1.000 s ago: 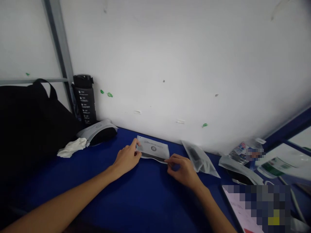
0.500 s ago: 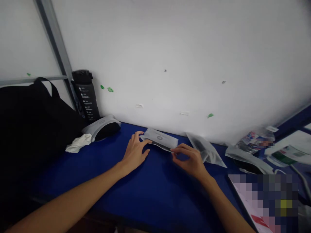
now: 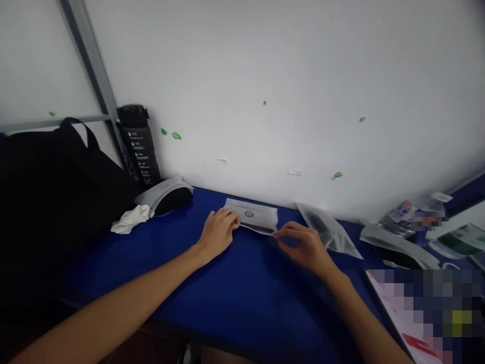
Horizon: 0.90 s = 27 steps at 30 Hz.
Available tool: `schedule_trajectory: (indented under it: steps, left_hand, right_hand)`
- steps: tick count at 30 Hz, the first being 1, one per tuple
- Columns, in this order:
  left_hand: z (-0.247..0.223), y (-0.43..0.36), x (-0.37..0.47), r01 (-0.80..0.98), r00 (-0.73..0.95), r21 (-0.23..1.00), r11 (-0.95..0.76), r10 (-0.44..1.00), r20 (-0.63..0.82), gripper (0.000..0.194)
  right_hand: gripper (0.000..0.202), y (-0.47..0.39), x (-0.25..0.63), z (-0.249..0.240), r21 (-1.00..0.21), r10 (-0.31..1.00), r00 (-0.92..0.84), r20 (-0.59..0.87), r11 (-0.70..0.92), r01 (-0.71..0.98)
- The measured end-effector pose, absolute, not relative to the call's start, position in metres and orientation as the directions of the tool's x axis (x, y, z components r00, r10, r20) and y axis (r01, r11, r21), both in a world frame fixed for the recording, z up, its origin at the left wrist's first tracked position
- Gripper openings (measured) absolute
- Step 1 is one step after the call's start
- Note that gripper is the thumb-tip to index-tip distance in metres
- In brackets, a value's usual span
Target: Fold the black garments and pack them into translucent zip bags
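A frosted plastic zip pouch (image 3: 257, 215) with a round printed logo and something dark inside lies flat on the blue table, near the wall. My left hand (image 3: 217, 232) is closed at the pouch's near left corner, fingers curled on its edge. At the near right corner, my right hand (image 3: 303, 245) pinches the pouch's edge between thumb and fingertips. To the right of that hand lies a second clear pouch (image 3: 331, 230), leaning by the wall.
On the left stand a black bag (image 3: 64, 197), a black bottle (image 3: 140, 146), a frosted pouch with a black item (image 3: 164, 194) and crumpled tissue (image 3: 131, 220). On the right lie another frosted pouch (image 3: 399, 242), a clear plastic bottle (image 3: 411, 215) and a pink-edged flat item (image 3: 401, 313).
My left fingers have closed from a spread pose onto the pouch's corner. My right hand still pinches the opposite corner, and the pouch lies flatter. The view has shifted slightly.
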<state>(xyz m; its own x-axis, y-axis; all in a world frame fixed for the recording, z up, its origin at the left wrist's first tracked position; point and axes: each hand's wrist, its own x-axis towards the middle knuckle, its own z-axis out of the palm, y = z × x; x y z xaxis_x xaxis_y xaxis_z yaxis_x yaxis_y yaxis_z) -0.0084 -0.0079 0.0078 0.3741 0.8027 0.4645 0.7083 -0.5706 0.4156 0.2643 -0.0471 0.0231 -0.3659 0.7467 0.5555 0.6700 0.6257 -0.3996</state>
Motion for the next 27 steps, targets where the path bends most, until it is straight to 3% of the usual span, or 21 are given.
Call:
schedule_trajectory:
  steps: [6, 15, 27]
  left_hand:
    - [0.006, -0.007, -0.011, 0.642, 0.4, 0.474, -0.602, 0.791, 0.463, 0.023]
    - [0.004, -0.016, -0.004, 0.572, 0.473, 0.455, -0.683, 0.728, 0.497, 0.024]
    - [0.004, -0.021, 0.002, 0.536, 0.504, 0.413, -0.736, 0.671, 0.543, 0.022]
  right_hand:
    - [0.018, -0.046, 0.264, 0.021, -0.345, 0.73, -0.373, 0.573, 0.627, 0.698]
    - [0.017, -0.05, 0.242, 0.016, -0.197, 0.618, -0.433, 0.656, 0.694, 0.692]
    - [0.017, -0.051, 0.23, 0.01, -0.167, 0.546, -0.396, 0.738, 0.716, 0.678]
